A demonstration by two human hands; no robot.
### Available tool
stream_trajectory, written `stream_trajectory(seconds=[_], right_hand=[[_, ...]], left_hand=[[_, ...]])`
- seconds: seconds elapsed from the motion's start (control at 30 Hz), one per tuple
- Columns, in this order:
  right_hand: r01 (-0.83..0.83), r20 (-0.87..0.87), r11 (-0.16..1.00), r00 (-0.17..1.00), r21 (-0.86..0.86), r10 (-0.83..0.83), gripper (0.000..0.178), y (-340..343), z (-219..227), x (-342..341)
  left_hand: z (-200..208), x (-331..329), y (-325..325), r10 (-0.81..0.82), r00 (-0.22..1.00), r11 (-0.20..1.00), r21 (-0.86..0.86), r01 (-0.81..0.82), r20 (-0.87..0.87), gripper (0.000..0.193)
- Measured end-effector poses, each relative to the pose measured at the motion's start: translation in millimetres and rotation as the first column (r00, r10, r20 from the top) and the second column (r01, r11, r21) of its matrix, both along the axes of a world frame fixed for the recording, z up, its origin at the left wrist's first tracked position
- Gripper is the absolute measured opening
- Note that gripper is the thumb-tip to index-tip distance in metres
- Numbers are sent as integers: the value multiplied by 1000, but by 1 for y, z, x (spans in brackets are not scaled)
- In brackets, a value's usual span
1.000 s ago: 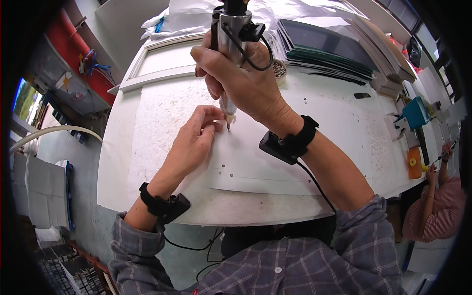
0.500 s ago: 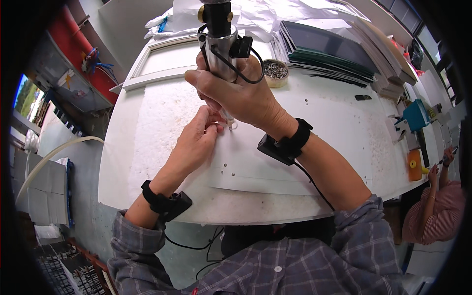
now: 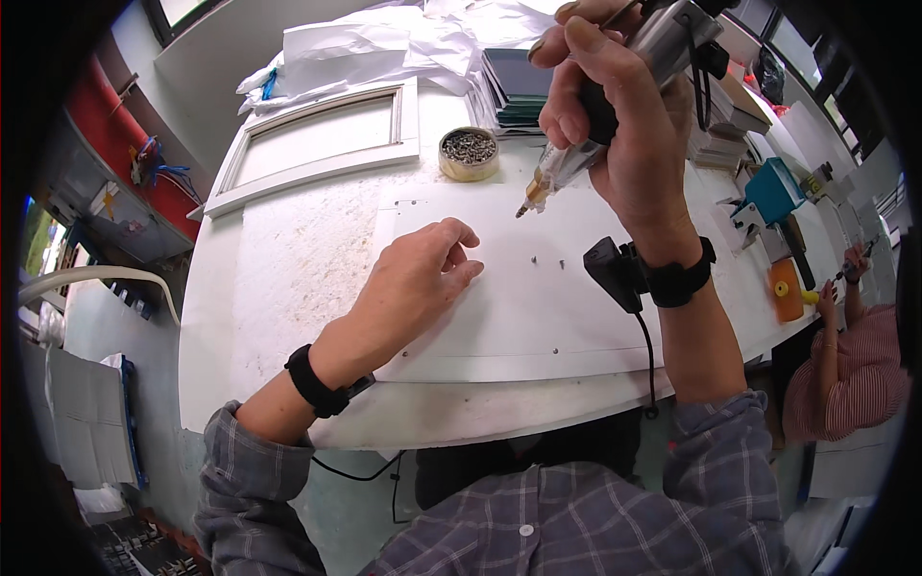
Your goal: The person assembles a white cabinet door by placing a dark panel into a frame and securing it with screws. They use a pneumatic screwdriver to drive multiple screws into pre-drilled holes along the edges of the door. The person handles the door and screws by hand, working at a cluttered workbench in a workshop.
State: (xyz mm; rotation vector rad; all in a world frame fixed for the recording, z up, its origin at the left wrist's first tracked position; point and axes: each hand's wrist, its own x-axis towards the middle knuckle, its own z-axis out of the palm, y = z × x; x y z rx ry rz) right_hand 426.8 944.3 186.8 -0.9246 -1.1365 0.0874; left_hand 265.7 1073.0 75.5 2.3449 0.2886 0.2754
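Observation:
My right hand is wrapped round a silver power screwdriver, tilted over the far right of the table. Its bit points down and left, apart from the white panel below. Over that panel's left part is my left hand, its fingers loosely curled. A gap shows between thumb and forefinger, with nothing visible there. Two small screws stand on the panel's middle, and others sit near its edges. Beyond the hands is a round tub full of small screws.
A white frame lies at the far left. Dark sheets are stacked behind the tub, near crumpled white wrapping. On the right lie a teal tool and an orange bottle. A person in a striped top works there.
My right hand has raised the screwdriver up and right, tilting it. My left hand has come away from the bit, its fingers looser. The whole view has shifted.

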Motion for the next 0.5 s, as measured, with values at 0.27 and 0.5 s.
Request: stream_trajectory(seconds=[0.27,0.5], right_hand=[[107,-36,993,993,-41,-108,23,-45,-20,24],[63,-95,998,993,-16,-65,23,-44,-21,19]], left_hand=[[-1,52,-35,-137,990,988,61,139,-30,25],[-6,58,-32,-94,992,982,158,105,-80,11]])
